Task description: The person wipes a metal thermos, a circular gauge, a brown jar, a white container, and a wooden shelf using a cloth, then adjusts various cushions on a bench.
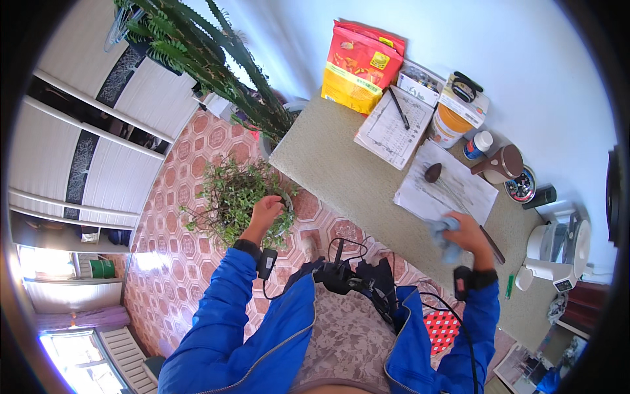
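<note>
My right hand grips a crumpled grey-blue cloth just over the desk. Beneath and beside that hand runs a tool with a dark egg-shaped head, a coiled metal shaft and a dark handle; it looks like a massage hammer. Its head lies on a stack of smudged paper sheets. My left hand hangs with its fingers curled in, and no object shows in it. Below it, in the view, is a leafy potted plant on the tiled floor.
Along the wall stand red-yellow bags, a printed booklet with a black pen, an orange tub, a white-capped bottle and a round gauge. A white appliance and green pen sit right. A tall cactus-like plant rises left.
</note>
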`<action>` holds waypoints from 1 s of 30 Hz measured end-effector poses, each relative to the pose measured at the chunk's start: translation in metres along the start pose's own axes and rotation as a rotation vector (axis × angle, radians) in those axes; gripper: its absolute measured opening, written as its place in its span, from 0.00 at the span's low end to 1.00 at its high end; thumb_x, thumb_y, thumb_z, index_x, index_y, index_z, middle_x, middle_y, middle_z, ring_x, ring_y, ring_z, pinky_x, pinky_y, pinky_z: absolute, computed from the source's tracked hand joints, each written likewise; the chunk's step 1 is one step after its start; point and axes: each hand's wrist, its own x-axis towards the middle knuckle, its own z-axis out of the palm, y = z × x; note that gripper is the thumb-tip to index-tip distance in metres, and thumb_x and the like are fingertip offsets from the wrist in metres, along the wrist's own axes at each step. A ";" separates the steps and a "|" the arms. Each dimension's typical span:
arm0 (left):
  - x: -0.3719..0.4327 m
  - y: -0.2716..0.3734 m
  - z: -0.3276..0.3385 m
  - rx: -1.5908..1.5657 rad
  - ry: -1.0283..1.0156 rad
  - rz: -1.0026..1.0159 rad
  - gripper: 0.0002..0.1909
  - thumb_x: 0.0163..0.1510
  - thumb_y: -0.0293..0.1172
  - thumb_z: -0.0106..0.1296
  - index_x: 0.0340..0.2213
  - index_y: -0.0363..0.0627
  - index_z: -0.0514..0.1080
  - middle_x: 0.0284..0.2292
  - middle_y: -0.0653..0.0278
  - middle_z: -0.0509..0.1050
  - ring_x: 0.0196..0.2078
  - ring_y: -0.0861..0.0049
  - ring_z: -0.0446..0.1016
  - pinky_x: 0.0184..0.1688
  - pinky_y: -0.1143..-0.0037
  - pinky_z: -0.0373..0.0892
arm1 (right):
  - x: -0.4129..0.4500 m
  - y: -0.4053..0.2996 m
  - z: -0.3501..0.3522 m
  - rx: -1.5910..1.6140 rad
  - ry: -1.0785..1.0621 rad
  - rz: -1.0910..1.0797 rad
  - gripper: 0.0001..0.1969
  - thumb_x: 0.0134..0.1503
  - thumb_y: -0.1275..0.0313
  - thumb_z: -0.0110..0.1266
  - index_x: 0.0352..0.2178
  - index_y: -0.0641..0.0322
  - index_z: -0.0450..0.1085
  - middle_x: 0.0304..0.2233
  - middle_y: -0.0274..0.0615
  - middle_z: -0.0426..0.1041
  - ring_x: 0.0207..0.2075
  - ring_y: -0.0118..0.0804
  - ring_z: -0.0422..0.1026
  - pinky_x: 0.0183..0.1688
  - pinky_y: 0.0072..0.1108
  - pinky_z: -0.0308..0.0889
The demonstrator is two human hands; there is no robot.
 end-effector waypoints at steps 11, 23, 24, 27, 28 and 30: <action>0.035 -0.042 -0.065 -0.130 -0.126 -0.025 0.13 0.46 0.24 0.46 0.36 0.32 0.65 0.27 0.63 0.71 0.28 0.82 0.69 0.30 0.82 0.66 | 0.113 -0.054 0.166 -0.189 -0.030 0.113 0.38 0.43 0.51 0.51 0.49 0.66 0.52 0.53 0.59 0.44 0.54 0.56 0.45 0.54 0.33 0.45; 0.038 -0.061 -0.109 0.008 -0.029 -0.041 0.11 0.47 0.25 0.45 0.34 0.34 0.66 0.28 0.63 0.71 0.29 0.82 0.69 0.32 0.81 0.66 | 0.308 -0.127 0.202 -0.399 0.491 0.276 0.38 0.46 0.49 0.45 0.52 0.64 0.46 0.55 0.58 0.39 0.55 0.61 0.38 0.51 0.50 0.41; 0.032 -0.056 -0.115 0.014 -0.011 -0.098 0.12 0.47 0.26 0.46 0.34 0.34 0.66 0.29 0.62 0.71 0.31 0.81 0.69 0.34 0.80 0.66 | 0.319 -0.144 0.201 -0.378 0.500 0.412 0.38 0.46 0.50 0.45 0.52 0.64 0.46 0.55 0.58 0.39 0.56 0.60 0.38 0.51 0.49 0.40; 0.020 -0.066 -0.131 0.087 0.016 -0.121 0.12 0.47 0.25 0.45 0.36 0.34 0.65 0.28 0.62 0.71 0.29 0.82 0.69 0.32 0.82 0.66 | 0.347 -0.156 0.211 -0.394 0.502 0.417 0.38 0.46 0.50 0.45 0.52 0.64 0.46 0.55 0.57 0.40 0.56 0.59 0.37 0.52 0.49 0.39; 0.018 -0.069 -0.133 0.037 0.023 -0.169 0.12 0.48 0.25 0.44 0.35 0.34 0.65 0.28 0.62 0.71 0.31 0.80 0.69 0.32 0.82 0.66 | 0.354 -0.156 0.215 -0.435 0.500 0.284 0.38 0.46 0.51 0.45 0.52 0.64 0.45 0.54 0.56 0.41 0.56 0.58 0.36 0.52 0.49 0.39; 0.017 -0.070 -0.134 0.035 0.033 -0.193 0.12 0.48 0.25 0.44 0.35 0.34 0.65 0.28 0.61 0.71 0.32 0.79 0.70 0.33 0.81 0.66 | 0.362 -0.167 0.226 -0.425 0.462 0.242 0.37 0.46 0.52 0.46 0.52 0.64 0.46 0.54 0.56 0.42 0.56 0.58 0.37 0.52 0.48 0.39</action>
